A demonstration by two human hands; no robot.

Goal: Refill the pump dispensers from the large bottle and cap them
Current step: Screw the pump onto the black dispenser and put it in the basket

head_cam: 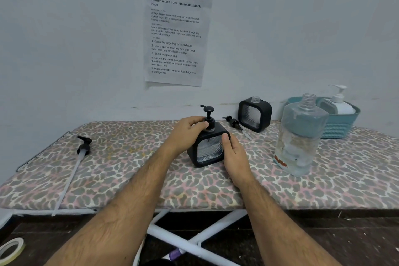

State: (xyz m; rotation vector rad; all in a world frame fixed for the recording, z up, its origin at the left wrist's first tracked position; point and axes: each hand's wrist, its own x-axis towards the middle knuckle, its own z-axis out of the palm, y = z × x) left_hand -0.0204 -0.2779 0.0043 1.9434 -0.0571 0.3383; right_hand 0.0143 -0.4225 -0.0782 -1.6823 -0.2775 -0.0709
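A square black dispenser with a clear patterned window [209, 150] stands at the middle of the board. Its black pump [209, 117] sits in the neck. My left hand [187, 134] grips the pump's collar with curled fingers. My right hand [232, 153] holds the dispenser's right side, thumb on its upper corner. A second black dispenser [254, 114] stands uncapped at the back, with a loose black pump [233, 123] lying beside it. The large clear bottle [299, 136], open at the top and partly filled, stands to the right.
Another black pump with a long white tube [83, 147] lies at the left of the leopard-print ironing board [129, 179]. A teal basket [343, 124] at the back right holds a white pump bottle [340, 101]. A tape roll [11, 249] lies on the floor.
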